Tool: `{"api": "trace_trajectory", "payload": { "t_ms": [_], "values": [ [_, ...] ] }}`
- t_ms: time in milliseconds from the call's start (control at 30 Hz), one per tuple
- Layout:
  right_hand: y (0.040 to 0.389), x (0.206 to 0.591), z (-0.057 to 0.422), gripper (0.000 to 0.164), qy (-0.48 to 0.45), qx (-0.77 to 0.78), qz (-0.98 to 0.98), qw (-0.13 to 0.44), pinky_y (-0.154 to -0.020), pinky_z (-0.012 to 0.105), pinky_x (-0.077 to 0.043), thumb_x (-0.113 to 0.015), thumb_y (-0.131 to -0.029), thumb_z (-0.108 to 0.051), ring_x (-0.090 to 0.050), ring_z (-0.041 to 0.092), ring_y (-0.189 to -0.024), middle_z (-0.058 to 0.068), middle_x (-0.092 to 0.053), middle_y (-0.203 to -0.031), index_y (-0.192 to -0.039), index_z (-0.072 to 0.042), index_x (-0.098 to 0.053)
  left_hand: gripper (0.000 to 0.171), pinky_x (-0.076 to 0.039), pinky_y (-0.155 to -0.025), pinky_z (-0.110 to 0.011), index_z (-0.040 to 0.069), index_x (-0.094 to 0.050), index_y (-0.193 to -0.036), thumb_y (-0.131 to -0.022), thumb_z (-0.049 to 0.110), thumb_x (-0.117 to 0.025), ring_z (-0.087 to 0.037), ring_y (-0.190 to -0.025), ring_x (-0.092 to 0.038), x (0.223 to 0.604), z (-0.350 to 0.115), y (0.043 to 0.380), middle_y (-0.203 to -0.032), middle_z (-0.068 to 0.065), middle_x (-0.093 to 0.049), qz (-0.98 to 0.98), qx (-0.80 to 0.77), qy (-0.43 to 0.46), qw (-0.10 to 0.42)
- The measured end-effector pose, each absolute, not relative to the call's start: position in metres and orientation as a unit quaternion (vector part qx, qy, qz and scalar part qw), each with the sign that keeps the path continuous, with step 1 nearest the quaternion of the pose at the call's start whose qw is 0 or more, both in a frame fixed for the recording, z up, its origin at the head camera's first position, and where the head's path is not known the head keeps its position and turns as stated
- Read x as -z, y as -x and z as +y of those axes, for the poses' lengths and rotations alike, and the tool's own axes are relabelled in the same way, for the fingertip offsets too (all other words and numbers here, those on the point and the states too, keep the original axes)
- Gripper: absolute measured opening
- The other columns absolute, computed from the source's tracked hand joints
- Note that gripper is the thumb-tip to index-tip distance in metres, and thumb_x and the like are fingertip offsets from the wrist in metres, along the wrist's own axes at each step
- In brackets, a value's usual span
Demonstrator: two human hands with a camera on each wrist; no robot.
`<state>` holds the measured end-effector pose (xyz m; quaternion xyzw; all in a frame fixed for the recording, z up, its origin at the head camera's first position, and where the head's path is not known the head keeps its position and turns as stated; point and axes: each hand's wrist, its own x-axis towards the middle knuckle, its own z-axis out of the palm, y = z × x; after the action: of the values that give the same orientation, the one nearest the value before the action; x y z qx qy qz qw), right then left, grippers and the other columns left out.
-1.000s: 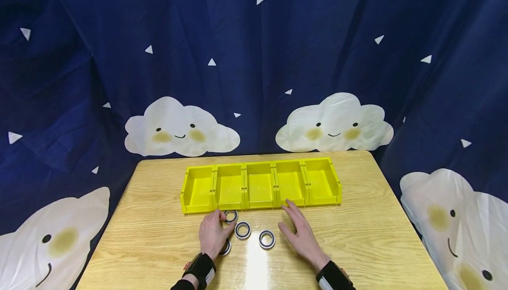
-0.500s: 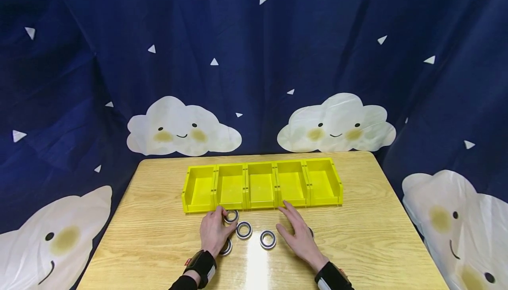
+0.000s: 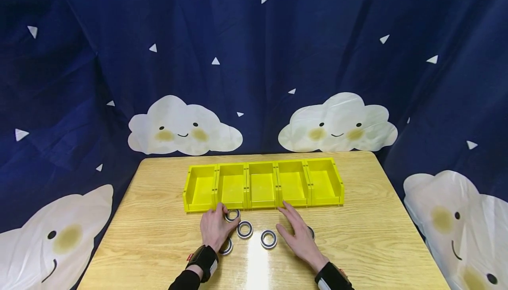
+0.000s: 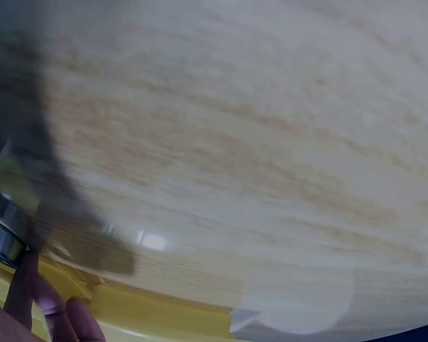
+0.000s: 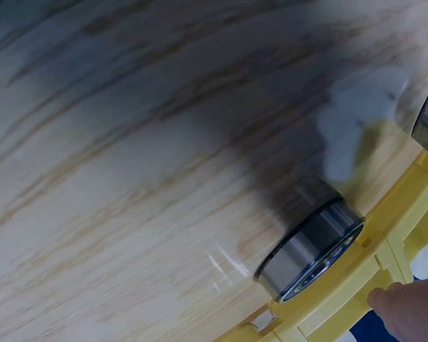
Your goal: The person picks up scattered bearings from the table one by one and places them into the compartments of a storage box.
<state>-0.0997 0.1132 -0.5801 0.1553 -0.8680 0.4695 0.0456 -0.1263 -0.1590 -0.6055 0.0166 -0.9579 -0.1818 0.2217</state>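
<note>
My left hand (image 3: 214,229) pinches a metal ball bearing (image 3: 232,215) with dark seals, its thumb and fingertips at the ring's edge, just in front of the yellow bins (image 3: 262,204). In the left wrist view, fingertips (image 4: 50,306) meet the shiny rim of a bearing (image 4: 3,228). Another bearing (image 3: 244,229) lies close to that thumb, and one (image 3: 226,247) is partly covered by the left hand. My right hand (image 3: 301,239) holds nothing; its extended fingers reach toward the bins' front edge. Left of its thumb lies a bearing (image 3: 268,239), and one more (image 3: 311,232) shows partly behind it.
The joined yellow bins stand in a row across the wooden table (image 3: 369,237), open tops up, with nothing inside them. A dark blue curtain (image 3: 254,61) with cloud prints hangs behind the table and along both sides.
My right hand has shifted slightly left, and a bearing behind it has come into view. My left fingertips have edged forward at their bearing. The head view has drifted slightly.
</note>
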Motion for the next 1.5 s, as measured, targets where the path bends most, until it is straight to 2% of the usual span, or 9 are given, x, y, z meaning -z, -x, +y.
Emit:
{"api": "trace_trajectory", "payload": {
  "t_ms": [567, 767, 1033, 1300, 1500],
  "values": [
    [0.099, 0.579, 0.116, 0.048, -0.151, -0.457, -0.875, 0.049, -0.111, 0.058, -0.032, -0.06, -0.094, -0.031, -0.033, 0.032, -0.143, 0.011, -0.036, -0.155, -0.139, -0.014, -0.052, 0.045, -0.039, -0.057, -0.034, 0.016, -0.058, -0.08, -0.056, 0.042, -0.086, -0.022, -0.061, -0.054, 0.608, -0.175, 0.118, -0.06, 0.001, -0.052, -0.954, 0.187, 0.003, 0.233],
    [0.101, 0.577, 0.113, 0.049, -0.148, -0.462, -0.874, 0.037, -0.112, 0.058, -0.031, -0.06, -0.095, -0.032, -0.032, 0.033, -0.143, 0.012, -0.035, -0.155, -0.139, -0.013, -0.051, 0.044, -0.041, -0.059, -0.036, 0.015, -0.06, -0.085, -0.06, 0.04, -0.085, -0.022, -0.065, -0.056, 0.604, -0.18, 0.113, -0.06, 0.001, -0.058, -0.962, 0.167, 0.016, 0.216],
    [0.109, 0.565, 0.088, 0.05, -0.185, -0.476, -0.859, 0.022, -0.114, 0.057, -0.028, -0.059, -0.094, -0.031, -0.03, 0.031, -0.145, 0.011, -0.035, -0.155, -0.14, -0.012, -0.05, 0.044, -0.046, -0.061, -0.037, 0.013, -0.06, -0.095, -0.066, 0.035, -0.085, -0.024, -0.073, -0.062, 0.603, -0.18, 0.113, -0.076, -0.004, -0.065, -0.969, 0.196, 0.018, 0.152],
    [0.112, 0.555, 0.061, 0.049, -0.206, -0.487, -0.848, -0.008, -0.114, 0.056, -0.028, -0.056, -0.096, -0.035, -0.031, 0.027, -0.145, 0.004, -0.035, -0.156, -0.14, -0.014, -0.05, 0.042, -0.05, -0.062, -0.037, 0.014, -0.059, -0.099, -0.068, 0.027, -0.085, -0.023, -0.079, -0.065, 0.603, -0.181, 0.111, -0.084, -0.005, -0.07, -0.96, 0.231, 0.035, 0.154],
    [0.112, 0.551, 0.045, 0.047, -0.227, -0.496, -0.838, -0.022, -0.113, 0.058, -0.03, -0.054, -0.097, -0.037, -0.034, 0.03, -0.142, 0.006, -0.039, -0.153, -0.138, -0.013, -0.052, 0.042, -0.05, -0.064, -0.038, 0.013, -0.06, -0.1, -0.068, 0.026, -0.085, -0.024, -0.081, -0.064, 0.598, -0.179, 0.109, -0.087, -0.007, -0.071, -0.953, 0.265, 0.029, 0.145]
  ]
}}
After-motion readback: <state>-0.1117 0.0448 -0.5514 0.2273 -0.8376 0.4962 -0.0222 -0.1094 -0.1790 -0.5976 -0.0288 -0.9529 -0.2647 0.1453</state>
